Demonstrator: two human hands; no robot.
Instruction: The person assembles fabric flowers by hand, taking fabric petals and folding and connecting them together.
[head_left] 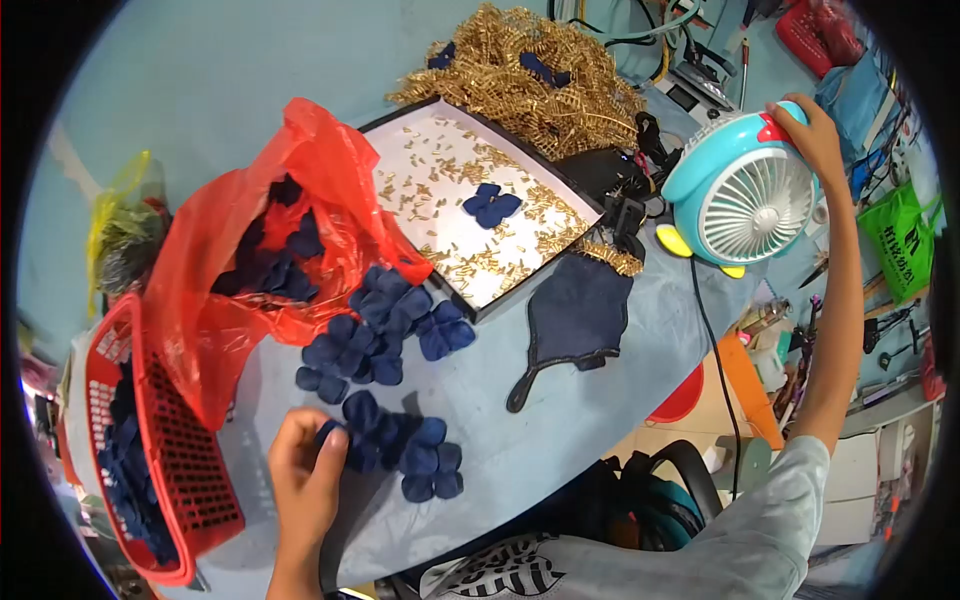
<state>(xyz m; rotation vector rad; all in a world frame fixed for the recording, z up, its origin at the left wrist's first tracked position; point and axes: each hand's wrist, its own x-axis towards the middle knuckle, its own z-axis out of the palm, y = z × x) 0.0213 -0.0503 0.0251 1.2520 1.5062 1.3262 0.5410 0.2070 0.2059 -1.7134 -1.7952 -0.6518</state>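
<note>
My left hand (305, 475) is closed at the near side of the table, with thumb and fingers pinching a navy fabric flower (368, 432). Right beside it lies another navy flower (432, 462), and a loose pile of such flowers (365, 335) spreads just beyond. My right hand (812, 140) reaches far out to the right and grips the top of a small turquoise-and-white fan (757, 208), which stands on yellow feet. A single navy flower (491, 206) rests in a shallow black-edged tray (400, 160) among scattered small gold pieces.
A red plastic bag (200, 290) holds more navy flowers, next to a red basket (190, 480) of dark fabric. Gold strips (520, 80) are heaped at the back. A dark blue pouch-like piece (580, 310) lies mid-table. The fan's black cord (715, 350) hangs over the edge.
</note>
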